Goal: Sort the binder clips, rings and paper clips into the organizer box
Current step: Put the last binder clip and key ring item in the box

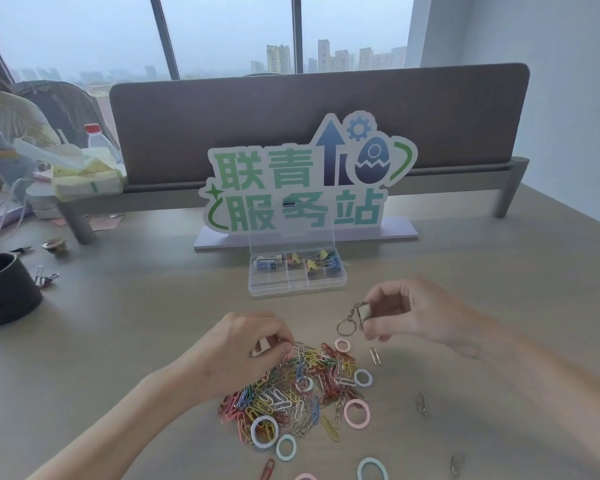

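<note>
A heap of coloured paper clips lies on the table in front of me, with pastel rings scattered in and around it. My left hand rests on the heap's upper left, fingertips pinched among the clips; what it grips is hidden. My right hand is raised above the heap's right side, pinching a small white piece from which a metal keyring hangs. The clear organizer box stands open farther back, with coloured binder clips and an eraser in its rear compartments.
A standing sign and a grey desk divider are behind the box. At the left are a black cup, black binder clips and another person's things. Stray clips lie to the right.
</note>
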Motion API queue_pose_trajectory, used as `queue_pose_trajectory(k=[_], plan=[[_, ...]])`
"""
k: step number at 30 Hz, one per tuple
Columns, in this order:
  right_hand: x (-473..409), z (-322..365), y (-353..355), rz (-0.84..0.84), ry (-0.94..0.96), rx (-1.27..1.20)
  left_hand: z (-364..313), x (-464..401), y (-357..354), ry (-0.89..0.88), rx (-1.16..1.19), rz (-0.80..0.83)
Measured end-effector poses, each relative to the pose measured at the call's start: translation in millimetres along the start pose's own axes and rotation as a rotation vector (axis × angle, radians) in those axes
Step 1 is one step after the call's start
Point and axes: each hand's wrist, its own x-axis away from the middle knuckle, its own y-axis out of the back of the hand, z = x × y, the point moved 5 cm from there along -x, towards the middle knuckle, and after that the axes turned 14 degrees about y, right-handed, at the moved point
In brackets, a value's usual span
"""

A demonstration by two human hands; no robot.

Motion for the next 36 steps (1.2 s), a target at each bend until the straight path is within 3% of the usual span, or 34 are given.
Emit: queue_pose_trajectory(k=[6,9,11,19,24,28,36], plan=[[-7.7,-11.4,13.4,-0.153,0.006,-0.083,2.5,-1.5,0.1,-0.001,-0.002,0.002],[-15.0,-15.5,9.7,-0.151,0.006,-0.467,2.9,-3.5,0.6,0.014,0.001,0.004],[-19.4,-15.2,5.9,-0.165,-0.012,-0.546,3.5,-6.9,1.7,0.033,-0.002,0.005],[-67.6,-12.6,7.7,-0.197,0.016,-0.155,16.5,-44.7,8.0,0.128,-0.177,-0.175],[-103.0,-15.4,15.2,-0.18,0.081,0.441,28.1,-71.1,-0.1,0.167,-0.266,-0.276],[-120.6,-21.3,11.7,-0.064,0.112,0.682,37.1,-79.9,-9.6,0.16,-0.321,-0.273],[-128.2,-27.9,9.9,0.091,0.091,0.791,44.5,-79.7,-10.7,0.134,-0.283,-0.286]])
